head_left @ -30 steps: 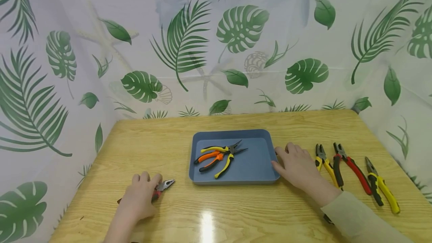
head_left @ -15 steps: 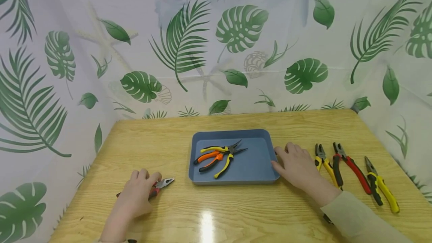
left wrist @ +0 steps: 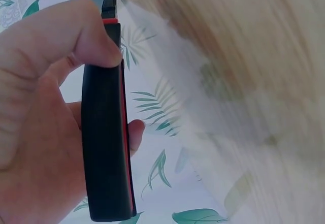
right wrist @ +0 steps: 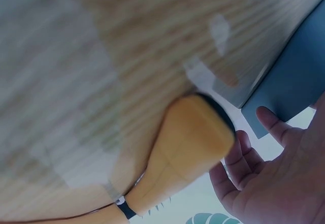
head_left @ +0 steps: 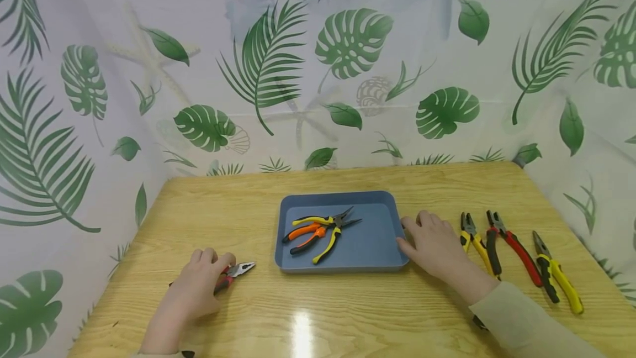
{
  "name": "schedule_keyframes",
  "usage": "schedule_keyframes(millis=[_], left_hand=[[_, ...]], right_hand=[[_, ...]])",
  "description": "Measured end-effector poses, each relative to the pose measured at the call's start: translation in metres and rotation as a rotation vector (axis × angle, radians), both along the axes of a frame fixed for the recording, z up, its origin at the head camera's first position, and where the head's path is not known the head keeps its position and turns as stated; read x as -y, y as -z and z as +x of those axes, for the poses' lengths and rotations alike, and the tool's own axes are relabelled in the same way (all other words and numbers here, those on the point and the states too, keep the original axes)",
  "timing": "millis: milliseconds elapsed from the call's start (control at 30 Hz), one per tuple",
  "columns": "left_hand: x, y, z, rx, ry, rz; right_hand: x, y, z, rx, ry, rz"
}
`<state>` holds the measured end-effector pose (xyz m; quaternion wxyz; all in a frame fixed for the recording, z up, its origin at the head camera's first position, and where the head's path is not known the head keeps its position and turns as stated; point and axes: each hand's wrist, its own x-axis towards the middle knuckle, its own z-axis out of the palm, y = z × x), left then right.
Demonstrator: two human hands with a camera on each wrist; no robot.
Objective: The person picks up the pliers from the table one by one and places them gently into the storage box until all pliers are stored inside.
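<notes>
Left hand (head_left: 195, 287) has slid back slightly – curled round red-black pliers (head_left: 231, 273) off near-left corner of tray (head_left: 375, 243), grip likely settling – right hand (head_left: 436, 245) loosely spread, touching tray's right edge.

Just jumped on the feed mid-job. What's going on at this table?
A person's left hand grips red-and-black pliers to the left of a blue tray. Their right hand is at the tray's right end, fingers relaxed. Inside the tray lie yellow-and-black pliers and orange-and-black pliers. The pliers in the left hand are not in the tray. Three more pliers lie on the table, farther right.
</notes>
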<state>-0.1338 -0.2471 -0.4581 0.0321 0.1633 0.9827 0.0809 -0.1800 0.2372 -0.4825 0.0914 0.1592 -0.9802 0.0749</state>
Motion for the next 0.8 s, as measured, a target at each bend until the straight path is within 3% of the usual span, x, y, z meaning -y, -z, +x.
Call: schedule_keyframes(millis=[300, 800], left_hand=[[0.002, -0.004, -0.002, -0.046, 0.028, 0.016], [0.001, -0.022, -0.009, -0.088, 0.041, 0.019]], right_hand=[[0.001, 0.001, -0.001, -0.012, -0.010, 0.005], [-0.002, 0.004, -0.002, -0.008, -0.004, 0.016]])
